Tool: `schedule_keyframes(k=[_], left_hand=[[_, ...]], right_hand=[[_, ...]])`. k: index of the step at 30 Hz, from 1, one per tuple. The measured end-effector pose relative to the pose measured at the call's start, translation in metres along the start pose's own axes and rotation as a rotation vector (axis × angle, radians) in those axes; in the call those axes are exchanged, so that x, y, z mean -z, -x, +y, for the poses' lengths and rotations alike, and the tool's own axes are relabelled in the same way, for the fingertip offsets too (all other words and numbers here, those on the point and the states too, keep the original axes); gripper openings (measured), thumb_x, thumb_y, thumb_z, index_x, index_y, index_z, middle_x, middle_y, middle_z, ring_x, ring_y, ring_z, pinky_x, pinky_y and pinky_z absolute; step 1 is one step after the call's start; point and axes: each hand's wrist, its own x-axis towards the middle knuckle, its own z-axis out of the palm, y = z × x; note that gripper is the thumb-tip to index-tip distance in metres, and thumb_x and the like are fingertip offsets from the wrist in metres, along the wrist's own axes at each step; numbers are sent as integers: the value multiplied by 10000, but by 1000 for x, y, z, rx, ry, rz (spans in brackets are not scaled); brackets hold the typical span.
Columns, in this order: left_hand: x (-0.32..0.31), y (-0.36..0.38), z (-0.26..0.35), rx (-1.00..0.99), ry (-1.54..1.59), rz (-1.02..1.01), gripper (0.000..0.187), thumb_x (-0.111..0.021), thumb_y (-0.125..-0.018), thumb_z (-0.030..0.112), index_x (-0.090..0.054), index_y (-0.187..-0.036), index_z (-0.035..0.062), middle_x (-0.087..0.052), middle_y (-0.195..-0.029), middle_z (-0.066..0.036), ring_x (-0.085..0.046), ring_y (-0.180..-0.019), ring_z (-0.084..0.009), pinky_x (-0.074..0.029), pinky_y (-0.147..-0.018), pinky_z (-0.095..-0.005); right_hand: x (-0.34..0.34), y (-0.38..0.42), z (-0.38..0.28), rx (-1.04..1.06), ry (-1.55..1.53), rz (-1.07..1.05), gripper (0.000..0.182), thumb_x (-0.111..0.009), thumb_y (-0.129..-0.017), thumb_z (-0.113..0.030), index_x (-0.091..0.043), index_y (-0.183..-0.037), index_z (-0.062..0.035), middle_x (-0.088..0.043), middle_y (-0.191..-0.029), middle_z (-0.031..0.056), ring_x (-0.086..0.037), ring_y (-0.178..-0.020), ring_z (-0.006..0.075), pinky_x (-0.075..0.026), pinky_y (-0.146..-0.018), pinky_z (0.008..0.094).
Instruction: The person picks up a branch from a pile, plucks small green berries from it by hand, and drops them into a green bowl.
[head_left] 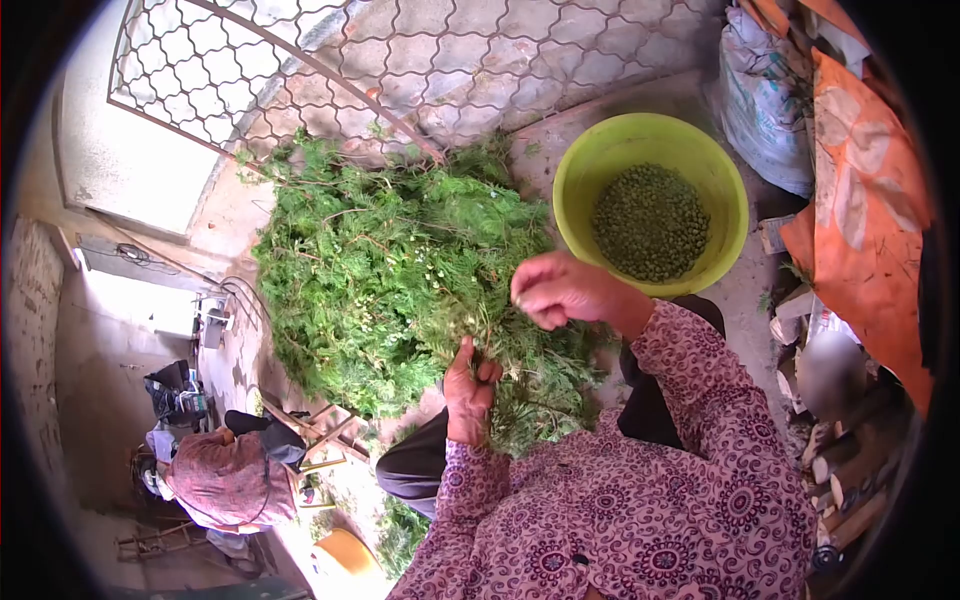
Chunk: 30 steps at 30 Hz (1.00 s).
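Observation:
My left hand (470, 390) is closed around a leafy evergreen branch (525, 385), whose feathery sprays spread toward my lap. To its upper right, my right hand (570, 290) hovers with fingers curled together; what they hold, if anything, is hidden. A large heap of cut green branches (350, 260) with small pale cones among the leaves lies in front of me. Beyond my right hand stands a yellow-green tub (565, 190), its bottom covered with many small round green cones (655, 220).
A metal lattice (400, 60) runs behind the heap. White sacks (765, 100), an orange sheet (865, 190) and stacked logs (850, 460) line the right side. Another person (225, 475) sits at lower left near a yellow tub (345, 550).

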Motion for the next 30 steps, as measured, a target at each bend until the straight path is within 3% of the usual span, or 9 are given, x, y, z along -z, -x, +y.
schedule_keyframes(k=[6,11,13,16,18,22,24,27,30], left_hand=[[-7,3,-8,-56,-1,-26,133,-599,-815,221,-526,-821,110,-461,-633,-8,-422,-526,-147,-352,-501,-299],[-18,1,-12,-25,43,-15,159,-583,-827,234,-534,-880,93,-512,-703,-20,-456,-577,-147,-383,-560,-311],[-19,1,-13,-28,35,-42,170,-562,-839,250,-534,-890,90,-519,-729,-18,-455,-604,-139,-376,-570,-301],[-27,2,-16,24,95,-123,198,-468,-881,258,-531,-956,86,-556,-849,-27,-423,-614,-131,-344,-572,-259],[-30,5,-19,32,71,-116,187,-496,-869,253,-532,-940,84,-533,-795,-19,-433,-624,-131,-351,-571,-269],[-27,5,-22,34,16,-93,170,-530,-853,240,-541,-916,82,-510,-736,-8,-444,-623,-131,-362,-561,-270],[-26,4,-23,32,-1,-80,165,-535,-851,239,-544,-910,85,-509,-729,-6,-444,-613,-131,-364,-555,-269],[-26,3,-24,36,15,-52,151,-546,-842,235,-550,-898,95,-508,-715,2,-440,-588,-129,-367,-545,-269],[-26,3,-24,74,35,-26,148,-506,-860,248,-540,-874,105,-505,-721,0,-419,-582,-122,-337,-531,-261]], right_hand=[[-6,-2,4,-95,-87,12,115,-515,-791,-80,-482,-871,-4,-536,-777,83,-491,-518,82,-349,-391,178],[-13,-16,32,-86,-117,-53,104,-537,-798,-71,-496,-865,-4,-529,-733,55,-495,-518,82,-354,-402,186],[-17,-19,34,69,330,9,140,-575,-782,-82,-507,-866,7,-533,-694,30,-489,-510,68,-369,-426,192],[-26,-19,45,187,495,121,192,-627,-722,-104,-537,-858,-2,-561,-609,51,-520,-485,99,-417,-450,256],[-27,-21,49,285,716,222,211,-639,-664,-102,-531,-826,-20,-551,-579,102,-546,-486,166,-427,-469,304],[-27,-20,50,328,823,283,188,-630,-659,-103,-519,-791,-29,-541,-591,112,-554,-519,229,-426,-482,336],[-24,-22,56,501,1063,254,176,-625,-679,-97,-527,-814,-41,-531,-618,97,-561,-586,242,-423,-512,334],[-31,-15,54,464,1197,258,176,-624,-670,-107,-531,-808,-49,-524,-627,113,-548,-636,302,-428,-533,365],[-27,-18,62,515,1149,250,155,-608,-693,-94,-523,-814,-50,-534,-678,112,-555,-598,260,-430,-519,348]])
